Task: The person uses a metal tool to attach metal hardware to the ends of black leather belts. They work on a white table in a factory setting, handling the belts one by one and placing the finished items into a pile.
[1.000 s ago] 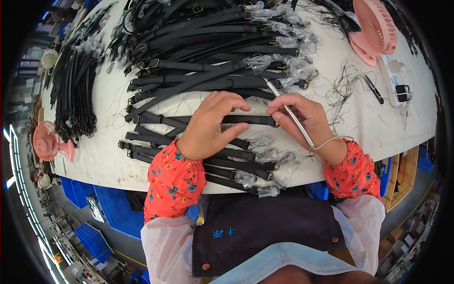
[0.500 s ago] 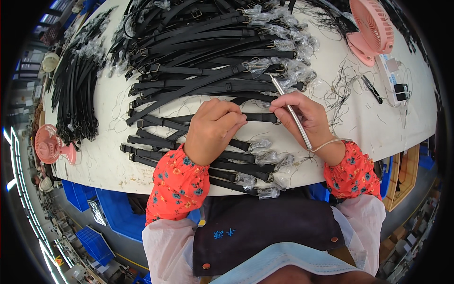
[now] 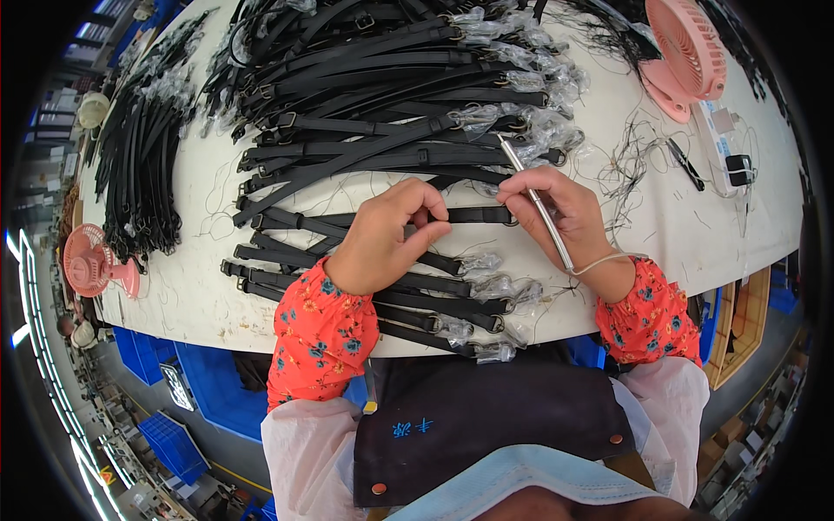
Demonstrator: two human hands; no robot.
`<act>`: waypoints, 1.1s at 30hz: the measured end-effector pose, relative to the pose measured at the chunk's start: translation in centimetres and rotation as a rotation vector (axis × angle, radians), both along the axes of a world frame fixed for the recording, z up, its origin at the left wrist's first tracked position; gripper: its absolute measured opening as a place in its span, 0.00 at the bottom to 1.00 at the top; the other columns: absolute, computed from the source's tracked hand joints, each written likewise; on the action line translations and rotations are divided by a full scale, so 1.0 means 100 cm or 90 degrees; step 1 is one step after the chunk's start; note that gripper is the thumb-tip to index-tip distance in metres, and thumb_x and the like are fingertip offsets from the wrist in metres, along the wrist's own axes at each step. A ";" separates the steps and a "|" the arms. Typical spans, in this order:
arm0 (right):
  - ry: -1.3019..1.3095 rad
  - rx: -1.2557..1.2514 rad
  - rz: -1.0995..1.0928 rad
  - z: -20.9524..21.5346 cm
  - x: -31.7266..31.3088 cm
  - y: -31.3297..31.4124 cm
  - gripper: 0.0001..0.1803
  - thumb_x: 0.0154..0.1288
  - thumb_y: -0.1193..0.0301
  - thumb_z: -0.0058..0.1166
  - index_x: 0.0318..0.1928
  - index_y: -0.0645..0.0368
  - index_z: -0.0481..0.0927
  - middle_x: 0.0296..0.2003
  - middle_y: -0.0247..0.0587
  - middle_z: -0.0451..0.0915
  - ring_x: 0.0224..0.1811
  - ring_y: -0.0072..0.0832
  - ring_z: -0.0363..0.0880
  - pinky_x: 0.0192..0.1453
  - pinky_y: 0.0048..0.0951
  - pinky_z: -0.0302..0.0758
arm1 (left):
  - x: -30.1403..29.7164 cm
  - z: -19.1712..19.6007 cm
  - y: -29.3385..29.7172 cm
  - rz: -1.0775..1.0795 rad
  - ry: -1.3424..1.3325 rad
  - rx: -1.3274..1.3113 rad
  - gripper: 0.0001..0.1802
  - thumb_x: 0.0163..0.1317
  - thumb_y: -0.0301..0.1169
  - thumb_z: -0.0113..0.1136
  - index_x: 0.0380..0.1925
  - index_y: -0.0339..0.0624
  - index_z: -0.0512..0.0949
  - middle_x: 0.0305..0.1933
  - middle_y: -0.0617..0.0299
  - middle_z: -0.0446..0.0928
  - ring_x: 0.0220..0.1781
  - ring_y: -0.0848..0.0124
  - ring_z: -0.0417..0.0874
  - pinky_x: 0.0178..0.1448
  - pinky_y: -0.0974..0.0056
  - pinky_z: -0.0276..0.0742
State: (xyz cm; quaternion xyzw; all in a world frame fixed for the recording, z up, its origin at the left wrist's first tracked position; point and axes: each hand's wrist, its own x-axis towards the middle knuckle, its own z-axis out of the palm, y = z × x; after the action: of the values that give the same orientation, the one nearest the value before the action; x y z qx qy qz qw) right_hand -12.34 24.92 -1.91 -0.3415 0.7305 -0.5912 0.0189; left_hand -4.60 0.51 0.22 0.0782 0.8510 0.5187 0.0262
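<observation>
My right hand (image 3: 565, 213) is closed around a slim silver pen-shaped tool (image 3: 540, 208) with a pale cord running from its lower end. Its thumb and forefinger are beside the right end of a black strap (image 3: 479, 215). My left hand (image 3: 387, 239) is curled over the same strap, thumb and forefinger tips bent together at it; whatever else may be between them is too small to see. More black buckled straps (image 3: 347, 161) lie in rows around and beneath my hands, with clear plastic wrap (image 3: 504, 288) on their right ends.
A pink fan (image 3: 686, 52) stands at the far right, near a white power strip (image 3: 717, 148) and black snips (image 3: 685, 165). Loose black threads (image 3: 630, 161) litter the white table (image 3: 200, 304). Another strap pile (image 3: 143, 165) and pink fan (image 3: 91, 260) are at left. Blue bins (image 3: 221, 391) sit below.
My left hand has rolled a little to the left, and a gap now shows between its thumb and forefinger. My right hand with the tool has barely moved.
</observation>
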 end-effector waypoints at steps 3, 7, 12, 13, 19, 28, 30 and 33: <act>-0.018 0.037 0.026 0.005 0.002 0.002 0.11 0.70 0.81 0.63 0.49 0.57 0.82 0.40 0.35 0.86 0.37 0.19 0.82 0.41 0.21 0.78 | 0.002 0.007 0.009 -0.023 0.035 -0.103 0.10 0.59 0.22 0.72 0.37 0.36 0.79 0.39 0.59 0.78 0.36 0.70 0.79 0.38 0.66 0.77; 0.069 0.030 0.035 0.002 0.001 0.001 0.12 0.68 0.82 0.64 0.49 0.57 0.82 0.39 0.38 0.86 0.36 0.23 0.85 0.39 0.23 0.79 | -0.002 -0.007 0.004 -0.046 0.119 -0.174 0.09 0.59 0.21 0.71 0.36 0.35 0.79 0.37 0.59 0.77 0.34 0.68 0.78 0.38 0.64 0.77; 0.106 0.031 0.027 0.001 0.000 -0.001 0.14 0.65 0.82 0.66 0.48 0.56 0.82 0.39 0.40 0.86 0.36 0.29 0.88 0.39 0.25 0.82 | -0.001 -0.003 0.005 -0.053 0.080 -0.057 0.09 0.61 0.23 0.70 0.34 0.36 0.77 0.31 0.57 0.74 0.32 0.60 0.76 0.39 0.59 0.74; 0.099 0.035 0.028 0.001 0.000 -0.001 0.14 0.65 0.82 0.66 0.48 0.56 0.82 0.39 0.40 0.86 0.36 0.29 0.88 0.39 0.25 0.82 | 0.000 -0.003 0.005 -0.046 0.081 -0.046 0.08 0.61 0.23 0.70 0.34 0.36 0.77 0.32 0.56 0.75 0.32 0.60 0.77 0.39 0.59 0.75; 0.087 0.060 0.026 0.002 0.001 -0.001 0.13 0.66 0.81 0.65 0.49 0.56 0.82 0.38 0.41 0.85 0.36 0.32 0.87 0.39 0.27 0.81 | 0.000 -0.008 0.006 -0.012 0.108 -0.049 0.07 0.62 0.22 0.69 0.36 0.36 0.78 0.34 0.57 0.78 0.33 0.61 0.80 0.38 0.61 0.77; 0.070 0.064 0.029 0.003 0.001 0.000 0.13 0.68 0.81 0.64 0.50 0.55 0.81 0.38 0.41 0.84 0.37 0.33 0.86 0.40 0.29 0.81 | 0.000 0.001 -0.003 0.012 0.077 -0.025 0.05 0.66 0.19 0.65 0.37 0.35 0.77 0.40 0.58 0.85 0.34 0.77 0.82 0.41 0.69 0.80; 0.067 0.064 0.036 0.004 0.001 0.000 0.13 0.68 0.81 0.63 0.50 0.55 0.81 0.39 0.41 0.84 0.38 0.33 0.86 0.40 0.29 0.81 | 0.002 -0.003 0.008 -0.008 0.024 0.117 0.06 0.69 0.20 0.63 0.39 0.35 0.74 0.42 0.57 0.86 0.33 0.79 0.80 0.40 0.70 0.79; 0.080 0.051 0.047 0.000 0.002 -0.002 0.13 0.68 0.82 0.63 0.50 0.55 0.81 0.39 0.42 0.83 0.38 0.34 0.86 0.40 0.30 0.81 | 0.004 -0.009 0.015 -0.018 -0.062 0.189 0.06 0.75 0.22 0.57 0.41 0.37 0.69 0.39 0.55 0.85 0.32 0.81 0.78 0.39 0.74 0.77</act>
State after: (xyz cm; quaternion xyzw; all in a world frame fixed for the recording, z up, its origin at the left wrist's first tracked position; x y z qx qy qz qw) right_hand -12.17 24.73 -1.92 -0.4036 0.7402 -0.5377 0.0081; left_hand -4.23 1.98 -0.67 0.0675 0.7615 0.6416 0.0628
